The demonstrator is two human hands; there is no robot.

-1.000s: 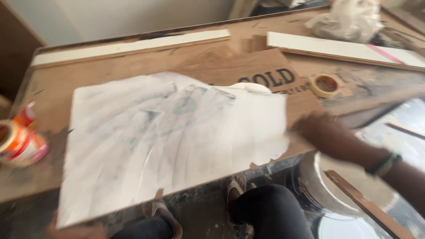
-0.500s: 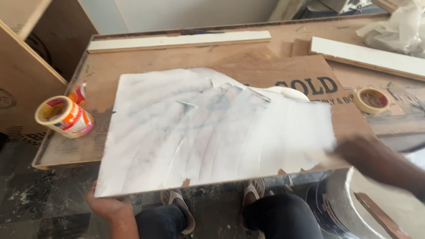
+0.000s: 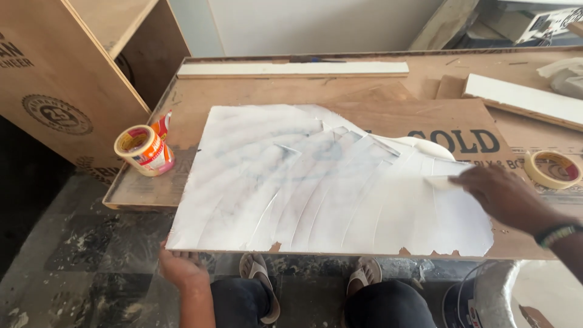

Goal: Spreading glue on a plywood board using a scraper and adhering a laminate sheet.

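Head cam: right hand [image 3: 505, 195] rests on top of the white-coated board [image 3: 316, 182], grip closed on a flat scraper blade [image 3: 440, 181] pressed to the wet coat. Left hand [image 3: 180, 267] holds the board's near-left corner from below, fingers curled under the edge. Board lies on the bench [image 3: 182, 103]. Tape roll [image 3: 554, 169] sits just right of the right hand; a can [image 3: 144, 150] stands beyond the left hand.

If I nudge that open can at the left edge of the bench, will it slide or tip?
The can already leans, propped on a small red-and-white packet, so a nudge would probably tip it rather than slide it. It sits close to the plywood bench edge, so it might go over. Being round, it would likely roll. How full it is cannot be seen.
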